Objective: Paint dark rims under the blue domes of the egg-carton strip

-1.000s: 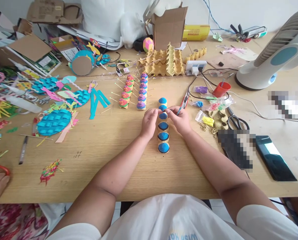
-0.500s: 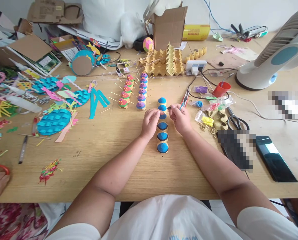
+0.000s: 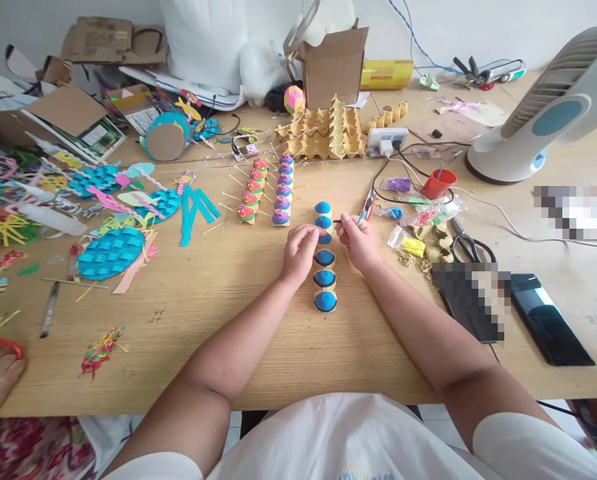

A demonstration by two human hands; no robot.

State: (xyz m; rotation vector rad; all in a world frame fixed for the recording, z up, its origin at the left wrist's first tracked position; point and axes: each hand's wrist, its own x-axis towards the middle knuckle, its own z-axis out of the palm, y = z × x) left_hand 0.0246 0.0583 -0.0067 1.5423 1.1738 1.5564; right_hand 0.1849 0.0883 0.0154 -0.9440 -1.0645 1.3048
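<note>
While the right hand (image 3: 359, 245) pinches a dark strip (image 3: 337, 221), the blue row (image 3: 325, 257) lies to its left, long axis pointing forward; left hand (image 3: 301, 251) nearer, grip indeterminable.

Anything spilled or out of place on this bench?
Yes: colored scraps lie loose at front left, and brown shreds beside the yellow packet, neither contained. The blue-domed strip between left hand and right hand looks straight.
</note>
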